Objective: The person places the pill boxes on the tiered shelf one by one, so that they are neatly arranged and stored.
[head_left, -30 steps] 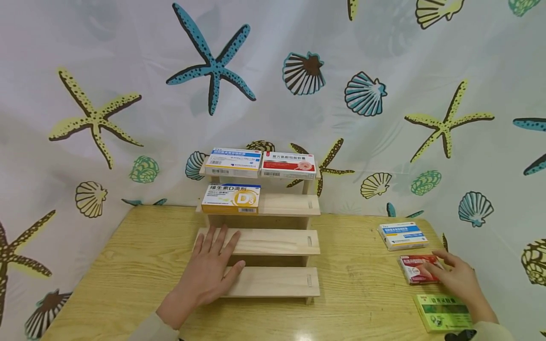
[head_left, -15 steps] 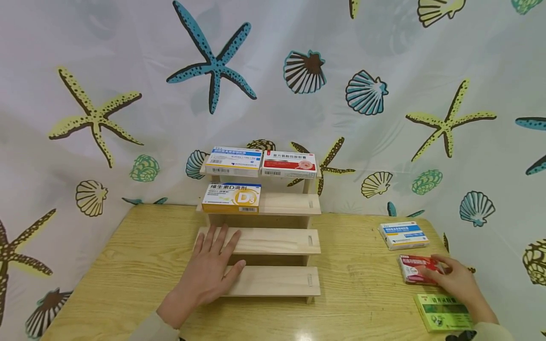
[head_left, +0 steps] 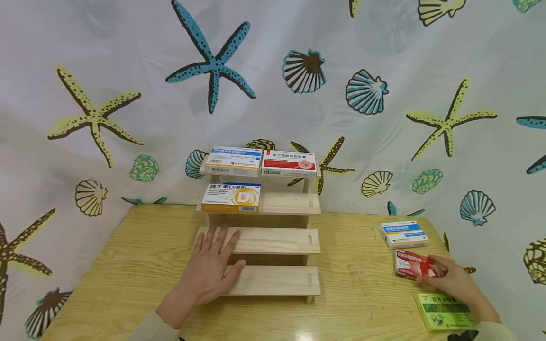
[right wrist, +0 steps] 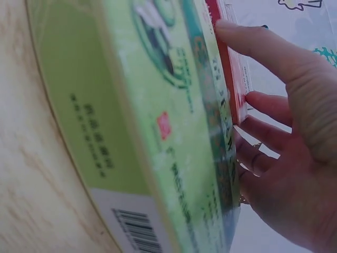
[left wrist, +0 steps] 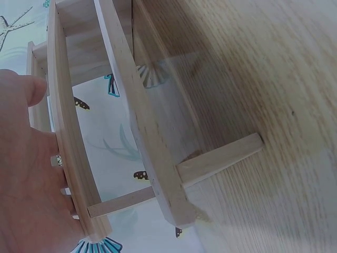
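My left hand (head_left: 209,272) lies with spread, straight fingers on the lower left part of the stepped wooden shelf (head_left: 277,240); in the left wrist view the same hand (left wrist: 31,174) is against a board edge. On the right, my right hand (head_left: 456,279) pinches a red-and-white medicine box (head_left: 410,264) between thumb and fingers, at the box's right end. The box sits slightly tilted, seemingly just off the table. In the right wrist view, the thumb and fingers (right wrist: 268,113) hold the red box (right wrist: 231,79) behind a green medicine box (right wrist: 174,132).
A blue-and-white box (head_left: 403,234) lies behind the held one, a green box (head_left: 443,310) in front. The top tier bears another blue-and-white box (head_left: 233,161) and a red-and-white box (head_left: 289,164). A vitamin D box (head_left: 231,197) stands on the second tier. A patterned curtain (head_left: 264,118) hangs behind.
The red-and-white medicine box in my right hand has shifted a little left and away from me, and is now tilted. My left hand has stayed in place.
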Motion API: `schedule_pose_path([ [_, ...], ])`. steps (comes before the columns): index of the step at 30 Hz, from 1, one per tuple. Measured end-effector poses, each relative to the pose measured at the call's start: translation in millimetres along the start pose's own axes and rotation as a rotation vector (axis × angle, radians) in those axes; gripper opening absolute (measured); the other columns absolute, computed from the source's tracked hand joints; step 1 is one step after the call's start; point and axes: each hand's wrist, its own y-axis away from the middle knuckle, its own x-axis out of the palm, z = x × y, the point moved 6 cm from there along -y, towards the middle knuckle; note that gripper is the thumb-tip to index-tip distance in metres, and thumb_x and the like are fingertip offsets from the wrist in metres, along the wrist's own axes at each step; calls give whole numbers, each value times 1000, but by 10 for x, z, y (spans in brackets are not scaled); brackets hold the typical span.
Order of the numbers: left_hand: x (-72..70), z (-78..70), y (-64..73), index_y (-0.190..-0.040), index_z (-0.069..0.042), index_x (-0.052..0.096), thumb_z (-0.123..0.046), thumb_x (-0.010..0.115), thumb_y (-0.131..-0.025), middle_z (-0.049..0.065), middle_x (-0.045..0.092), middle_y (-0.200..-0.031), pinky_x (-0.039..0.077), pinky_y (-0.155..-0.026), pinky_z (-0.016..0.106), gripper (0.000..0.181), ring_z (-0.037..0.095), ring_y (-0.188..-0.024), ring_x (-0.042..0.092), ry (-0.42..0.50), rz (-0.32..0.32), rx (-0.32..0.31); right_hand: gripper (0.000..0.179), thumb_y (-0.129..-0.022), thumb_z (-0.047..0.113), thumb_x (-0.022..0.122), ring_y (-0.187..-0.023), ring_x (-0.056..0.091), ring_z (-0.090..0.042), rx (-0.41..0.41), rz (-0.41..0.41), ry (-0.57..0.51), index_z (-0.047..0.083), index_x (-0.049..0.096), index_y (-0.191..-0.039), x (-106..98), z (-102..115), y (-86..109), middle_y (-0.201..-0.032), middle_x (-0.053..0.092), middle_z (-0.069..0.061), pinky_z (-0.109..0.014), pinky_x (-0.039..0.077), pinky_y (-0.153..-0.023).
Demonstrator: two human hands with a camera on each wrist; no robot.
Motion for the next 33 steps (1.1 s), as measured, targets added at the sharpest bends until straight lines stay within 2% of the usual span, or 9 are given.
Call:
schedule_pose_path([
  [3,-4,0,3,-164,-10,38,-50,49,-107,27,31,-169,20,-127,69,71,52,-158,25,-2,-3,-1,118,-85,63,80,-119,57,-47,-12,16,16,-7,24,-162,17,10,-14,-147,42,-42,-59,52,-94],
  [5,-6,0,6,-164,-10,38,-50,49,-107,27,31,-169,20,-127,69,71,52,-158,25,-2,-7,-1,119,-84,59,83,-111,61,-38,-30,12,28,-10,24,-161,21,22,-22,-140,49,-40,-49,54,-87],
  [7,-3,-1,8,-164,-10,38,-50,49,-107,27,32,-169,20,-127,69,70,52,-158,26,-1,-10,0,118,-84,55,84,-105,63,-32,-53,3,34,-14,25,-159,17,39,-27,-133,54,-37,-39,52,-81],
  [10,3,-4,8,-164,-10,39,-50,49,-107,27,32,-169,20,-127,69,71,52,-158,25,2,-13,3,113,-84,52,86,-101,63,-28,-78,-1,29,-16,30,-156,13,63,-23,-127,58,-33,-33,49,-76],
  [15,17,-2,7,-164,-10,38,-51,49,-106,27,31,-169,19,-127,69,72,52,-158,23,5,-9,4,107,-84,48,87,-97,64,-24,-85,9,-9,-15,35,-153,7,110,3,-120,65,-26,-31,49,-74],
  [22,-1,-5,10,-164,-9,39,-50,50,-106,27,33,-169,21,-127,70,71,53,-157,26,4,-19,11,106,-83,49,88,-107,67,-32,-53,15,-62,-13,35,-150,5,158,39,-130,61,-33,-32,54,-76],
  [27,-7,-6,13,-164,-10,38,-50,50,-107,27,32,-169,21,-127,70,71,53,-158,24,9,-12,8,100,-85,47,87,-112,64,-35,-85,-15,-94,-11,38,-150,-52,340,105,-131,61,-31,-32,55,-76],
  [33,-3,-1,11,-164,-10,38,-50,49,-107,27,31,-169,21,-127,70,71,52,-158,24,3,-11,8,96,-89,52,82,-118,61,-38,-152,-43,-67,-7,41,-153,-134,634,218,-136,60,-29,-37,54,-81],
])
